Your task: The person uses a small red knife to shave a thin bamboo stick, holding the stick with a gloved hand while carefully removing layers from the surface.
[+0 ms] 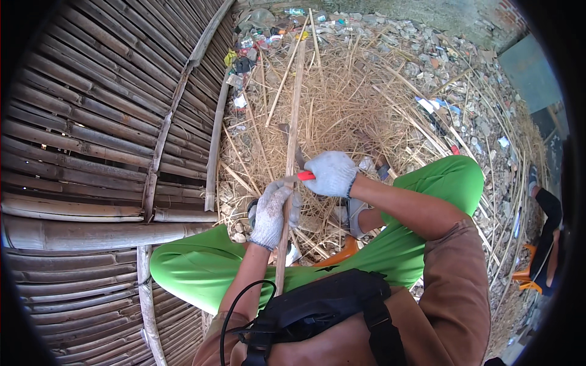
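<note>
My left hand [273, 209], in a pale work glove with brown stains, is wrapped round a long split-bamboo strip [296, 97]. The strip runs from near my lap out over the straw. My right hand [331, 173], gloved too, is closed on a knife with a red handle [306, 175]. Its short blade points left and meets the strip just above my left fingers. How deep the edge sits in the bamboo is hidden. A dark, curved flat piece shows beside the strip just beyond my right hand; I cannot make out what it is.
At left stands a wall of bamboo slats [91, 122]. Straw shavings [348, 104] cover the ground ahead, with stones, litter and loose bamboo strips [415, 122] around them. Under me is part of an orange stool [342, 251]. Another person [545, 244] sits at far right.
</note>
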`<action>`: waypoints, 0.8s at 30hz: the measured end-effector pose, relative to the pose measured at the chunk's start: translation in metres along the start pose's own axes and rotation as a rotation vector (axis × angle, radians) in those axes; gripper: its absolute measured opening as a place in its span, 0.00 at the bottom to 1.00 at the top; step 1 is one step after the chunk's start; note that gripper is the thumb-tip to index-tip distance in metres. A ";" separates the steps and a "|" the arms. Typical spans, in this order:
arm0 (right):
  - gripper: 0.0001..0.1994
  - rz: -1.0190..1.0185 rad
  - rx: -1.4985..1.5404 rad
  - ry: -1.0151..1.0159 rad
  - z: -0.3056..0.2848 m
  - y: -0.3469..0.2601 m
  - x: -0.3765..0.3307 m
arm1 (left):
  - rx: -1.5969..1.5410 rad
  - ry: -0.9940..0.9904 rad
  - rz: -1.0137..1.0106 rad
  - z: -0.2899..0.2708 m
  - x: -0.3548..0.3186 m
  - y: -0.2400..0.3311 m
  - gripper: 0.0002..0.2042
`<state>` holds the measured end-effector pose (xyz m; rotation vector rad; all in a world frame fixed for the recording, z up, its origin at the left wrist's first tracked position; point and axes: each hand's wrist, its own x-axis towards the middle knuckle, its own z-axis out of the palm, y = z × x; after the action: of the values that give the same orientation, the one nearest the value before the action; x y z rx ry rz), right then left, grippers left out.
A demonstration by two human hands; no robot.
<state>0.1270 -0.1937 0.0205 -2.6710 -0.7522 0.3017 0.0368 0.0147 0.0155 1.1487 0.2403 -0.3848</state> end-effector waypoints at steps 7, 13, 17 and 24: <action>0.15 -0.033 -0.108 0.022 0.006 -0.007 0.006 | 0.159 0.064 0.057 0.004 -0.001 -0.009 0.09; 0.17 0.250 -0.035 0.235 -0.024 0.050 0.021 | 0.294 -0.074 0.117 0.014 -0.013 -0.014 0.12; 0.19 0.489 -0.099 0.240 -0.094 0.118 0.031 | 0.382 -0.125 -0.013 0.036 -0.035 -0.021 0.11; 0.24 0.642 -0.034 0.260 -0.120 0.158 0.050 | 0.417 -0.119 -0.047 0.037 -0.041 -0.019 0.12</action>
<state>0.2772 -0.3255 0.0642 -2.8358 0.1929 0.0871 -0.0082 -0.0186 0.0297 1.5250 0.0826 -0.5602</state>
